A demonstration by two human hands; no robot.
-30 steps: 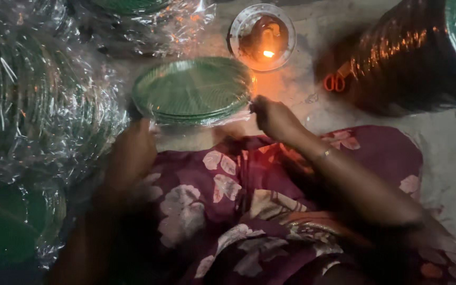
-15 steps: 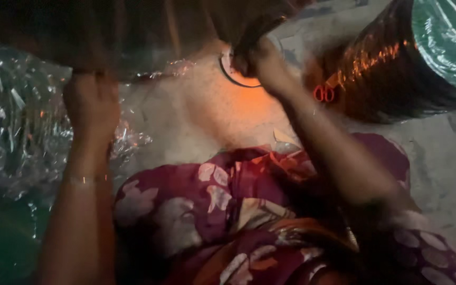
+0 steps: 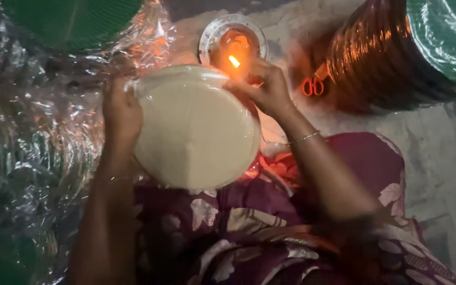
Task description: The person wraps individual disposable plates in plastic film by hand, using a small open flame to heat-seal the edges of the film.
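While tilted up over lap, pale plate stack [image 3: 193,129] in clear wrap: left hand [image 3: 121,113] clasps left rim, right hand [image 3: 262,87] pinches top edge beside lamp flame [image 3: 234,60], apparently for sealing.

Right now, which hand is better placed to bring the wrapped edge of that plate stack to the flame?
Probably the right hand: it grips the plate stack at the rim beside the flame; the left hand holds the far side.
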